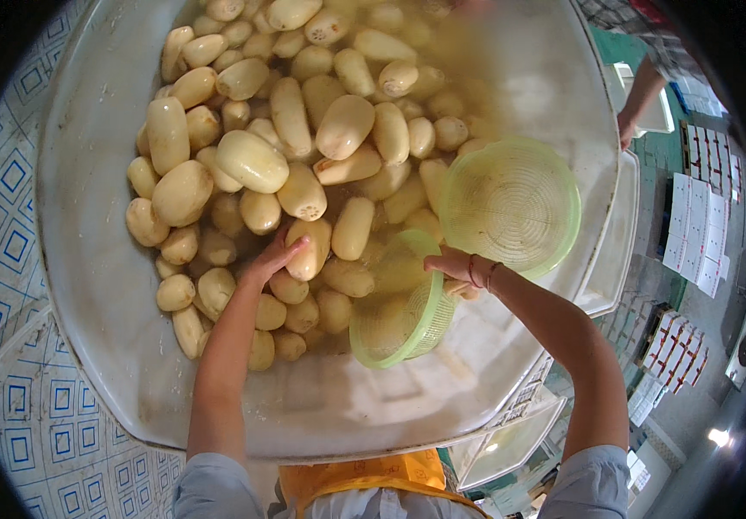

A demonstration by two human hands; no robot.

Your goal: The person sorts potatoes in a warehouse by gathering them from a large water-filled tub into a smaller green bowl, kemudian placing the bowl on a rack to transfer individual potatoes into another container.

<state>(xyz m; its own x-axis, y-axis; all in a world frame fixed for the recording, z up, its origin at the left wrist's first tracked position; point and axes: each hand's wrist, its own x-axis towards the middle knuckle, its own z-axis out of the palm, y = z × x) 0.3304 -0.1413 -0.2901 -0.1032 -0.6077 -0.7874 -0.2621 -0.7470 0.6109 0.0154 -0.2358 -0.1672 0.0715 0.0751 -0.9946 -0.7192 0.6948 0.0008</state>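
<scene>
A big pale tub (122,346) holds cloudy water and a heap of peeled lotus root pieces (288,117). My left hand (276,257) is at the near part of the heap, its fingers closed round the side of one lotus root (310,251). My right hand (459,266) grips the rim of a light green plastic strainer basket (432,324). That basket is tilted on its side, mouth toward the lotus roots, partly in the water. The fingers of my right hand are partly hidden behind its rim.
A second green strainer basket (573,221) floats or rests just beyond my right hand. At the far right, another person's hand (627,128) is by the tub's edge. White bins (511,445) stand outside the tub, and stacked cartons (697,229) lie farther right.
</scene>
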